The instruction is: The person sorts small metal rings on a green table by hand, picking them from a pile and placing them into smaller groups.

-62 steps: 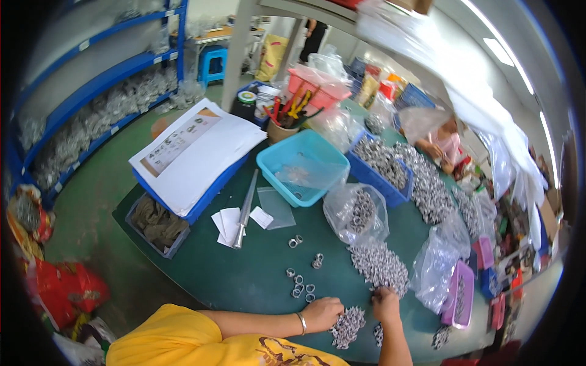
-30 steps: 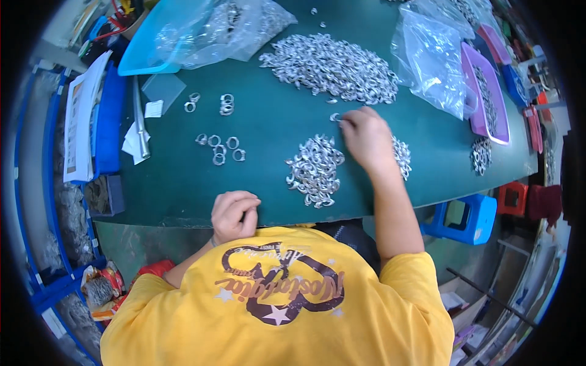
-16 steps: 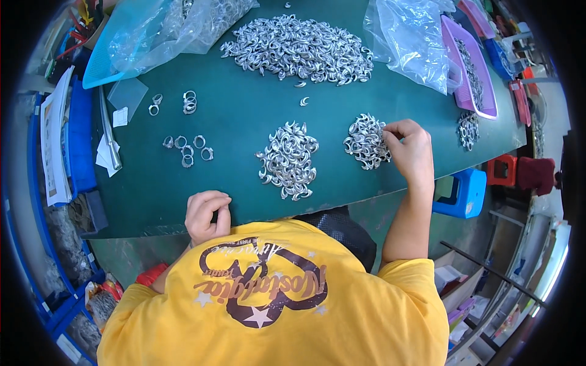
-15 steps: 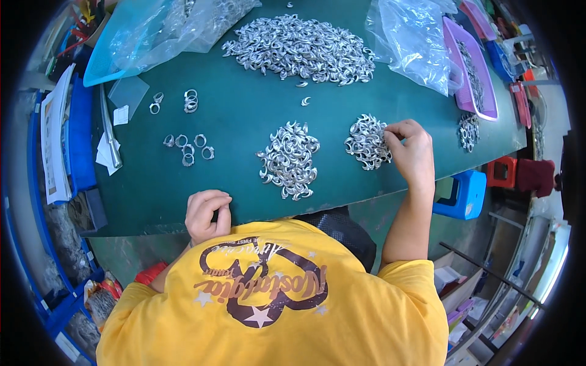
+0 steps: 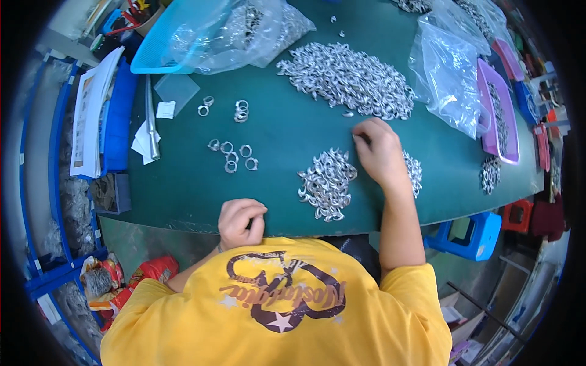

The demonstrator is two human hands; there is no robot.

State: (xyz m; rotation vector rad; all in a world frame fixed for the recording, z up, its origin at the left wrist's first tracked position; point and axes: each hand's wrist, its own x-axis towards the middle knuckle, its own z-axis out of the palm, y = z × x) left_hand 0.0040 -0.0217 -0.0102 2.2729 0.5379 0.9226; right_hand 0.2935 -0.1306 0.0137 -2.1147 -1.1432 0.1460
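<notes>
My right hand (image 5: 379,150) is over the middle of the green table, thumb and forefinger pinched together just below the large heap of silver crescent-shaped metal pieces (image 5: 348,79). Whatever lies between those fingertips is too small to make out. To its left and nearer me is a smaller pile of the same crescents (image 5: 328,185). My right wrist partly covers another small pile (image 5: 413,173). At the table's front edge rests my left hand (image 5: 242,223), loosely curled, with nothing visible in it. Several silver rings (image 5: 231,160) lie beyond it, some in small groups.
A blue basket (image 5: 160,46) with a clear plastic bag (image 5: 238,36) stands at the far left. On the right are another clear bag (image 5: 450,76), a purple basket (image 5: 510,122) of metal parts and a small cluster of rings (image 5: 490,175). A blue stool (image 5: 473,236) stands below.
My right hand has moved left, from the right-hand small pile to near the large heap, where a lone crescent lay. The whole view has shifted; my left hand stays curled at the edge.
</notes>
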